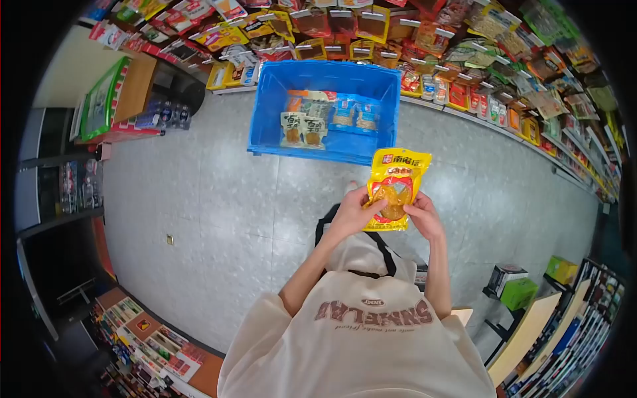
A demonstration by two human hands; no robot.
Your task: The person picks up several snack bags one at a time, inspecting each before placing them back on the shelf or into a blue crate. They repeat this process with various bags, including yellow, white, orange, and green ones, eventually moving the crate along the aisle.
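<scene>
Both my hands grip a yellow snack packet [397, 189] with dark lettering and a clear window showing brown food. My left hand [356, 211] has its thumb across the packet's lower left front. On the lower right edge, my right hand [424, 215] pinches the packet with its thumb in front. Just beyond the packet stands a blue plastic crate [265, 113]. Inside it lie two pale packets [303, 130] at the left and two blue-and-white packets [355, 115] towards the right. An orange-and-grey packet [306, 99] lies partly under the pale ones.
Shelves of hanging snack bags [424, 40] run along the far side and right. Bottled drinks [164, 114] stand at the left beside a wooden-sided display [136, 89]. Green boxes [519, 292] sit at the lower right. Grey tiled floor [212, 199] surrounds me.
</scene>
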